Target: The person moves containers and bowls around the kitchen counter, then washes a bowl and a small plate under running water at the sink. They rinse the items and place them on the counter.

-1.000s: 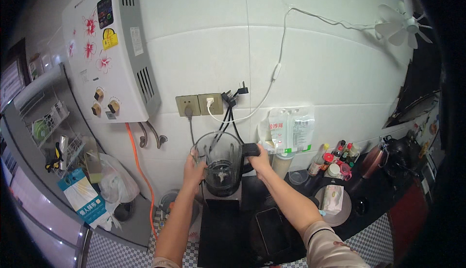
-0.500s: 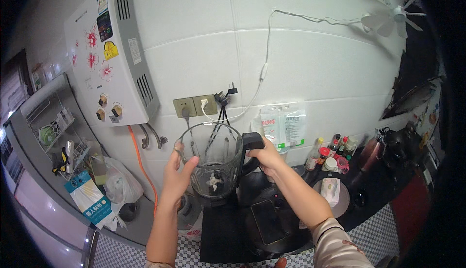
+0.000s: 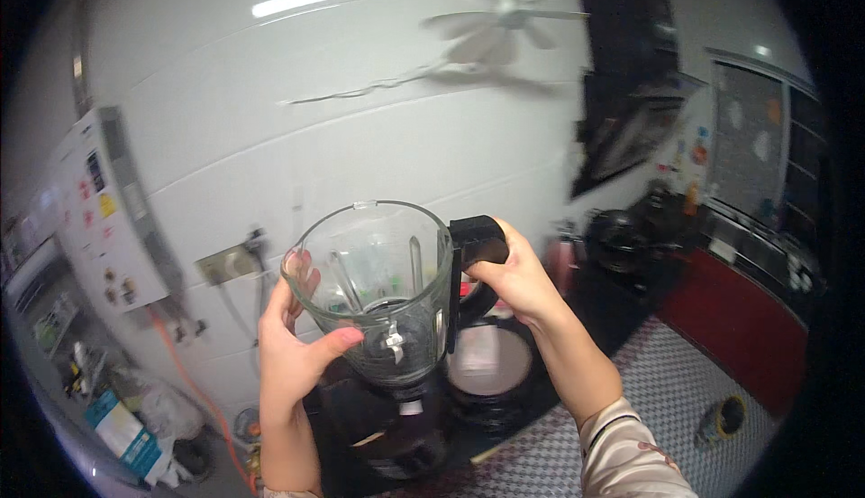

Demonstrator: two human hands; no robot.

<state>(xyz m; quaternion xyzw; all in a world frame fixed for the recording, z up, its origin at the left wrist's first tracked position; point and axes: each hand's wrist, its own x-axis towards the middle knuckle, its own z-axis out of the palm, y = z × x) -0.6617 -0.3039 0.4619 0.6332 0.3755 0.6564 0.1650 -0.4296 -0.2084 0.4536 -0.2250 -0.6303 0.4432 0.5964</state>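
A clear glass blender jar [image 3: 374, 268] with a black handle is held up in front of me, tilted so its open top shows. Metal blades [image 3: 394, 343] sit at the bottom of it, and I see nothing else inside. My left hand [image 3: 302, 349] is closed against the jar's left side, thumb in front and fingers partly behind the glass. Wrapped round the handle [image 3: 491, 244] is my right hand [image 3: 523, 282]. Beneath and behind the jar lies the dark counter, blurred by motion.
A round pale dish [image 3: 515, 363] with a white packet on it stands on the counter beyond the jar. Farther right are a dark pot [image 3: 617, 241] and a red cabinet front [image 3: 734, 322]. A white water heater [image 3: 108, 219] and a fan [image 3: 511, 18] are on the wall.
My view has swung to the right, bringing the red cabinet and a window into sight. The jar stays between both hands and now stands in front of the pale dish.
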